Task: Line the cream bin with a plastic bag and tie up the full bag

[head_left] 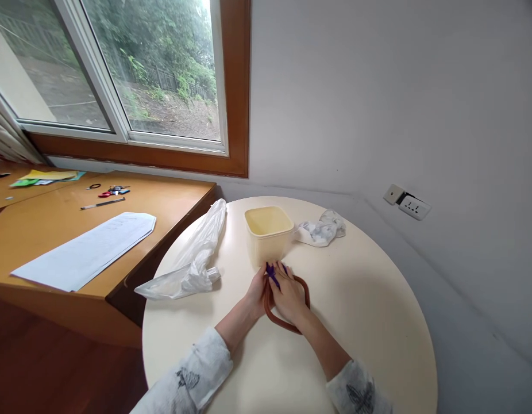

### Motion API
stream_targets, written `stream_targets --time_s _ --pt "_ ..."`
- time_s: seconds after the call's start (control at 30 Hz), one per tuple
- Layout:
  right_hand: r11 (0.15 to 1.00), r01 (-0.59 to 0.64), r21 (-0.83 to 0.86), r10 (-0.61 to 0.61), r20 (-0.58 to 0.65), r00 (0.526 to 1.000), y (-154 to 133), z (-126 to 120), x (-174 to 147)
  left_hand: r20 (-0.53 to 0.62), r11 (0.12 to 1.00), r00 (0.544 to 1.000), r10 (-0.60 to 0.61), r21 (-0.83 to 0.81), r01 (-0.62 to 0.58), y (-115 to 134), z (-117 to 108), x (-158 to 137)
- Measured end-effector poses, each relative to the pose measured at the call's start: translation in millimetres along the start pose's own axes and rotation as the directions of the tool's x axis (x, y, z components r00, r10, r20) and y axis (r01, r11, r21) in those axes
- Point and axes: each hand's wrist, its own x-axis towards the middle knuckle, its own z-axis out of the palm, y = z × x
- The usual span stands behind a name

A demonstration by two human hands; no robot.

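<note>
A brown rounded-square ring [284, 325], like the loose rim of a bin, is between my hands just above or on the round table. My left hand [256, 292] is closed around the ring's left side. The fingers of my right hand [288, 293] press together over a small purple piece [272, 275], perhaps cloth, at the ring's far side. Part of that piece is hidden under the fingers, so its kind is unclear. Right behind both hands stands a cream-yellow open bin [269, 244], upright, its near lower part close to my fingertips.
On the round table [356, 345], a crumpled white plastic bag [199, 261] lies left and another crumpled clear-white bag [324, 229] right of the bin. The wooden desk [76, 224] holds papers [89, 250], a pen [103, 203] and scissors [105, 194]. A wall borders the table's far side.
</note>
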Motion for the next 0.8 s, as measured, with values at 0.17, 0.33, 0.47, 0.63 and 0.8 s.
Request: stream_targets --time_s 0.17,0.33,0.47,0.63,0.8 --pt "0.973 0.005 0.231 -0.022 0.072 0.997 -19 4 -9 -0.045 0.999 0.998 0.041 -0.027 -0.043 1 -1 -2" --pt "0.913 0.076 0.4 -0.101 0.042 0.994 -19 -5 -20 -0.066 0.998 0.997 0.04 -0.039 -0.043 -3 -4 -2" --pt "0.877 0.116 0.466 -0.157 0.049 0.986 -14 -13 -31 -0.057 0.998 0.998 0.041 -0.038 -0.043 -6 -6 0" --pt "0.847 0.22 0.484 -0.278 0.049 0.959 -8 -21 -47 -0.045 1.0 0.999 0.019 0.008 -0.018 -6 -9 2" --pt "0.85 0.357 0.387 -0.439 0.148 0.886 -8 -34 -66 -0.041 0.999 0.999 0.028 0.043 -0.026 -3 -11 6"
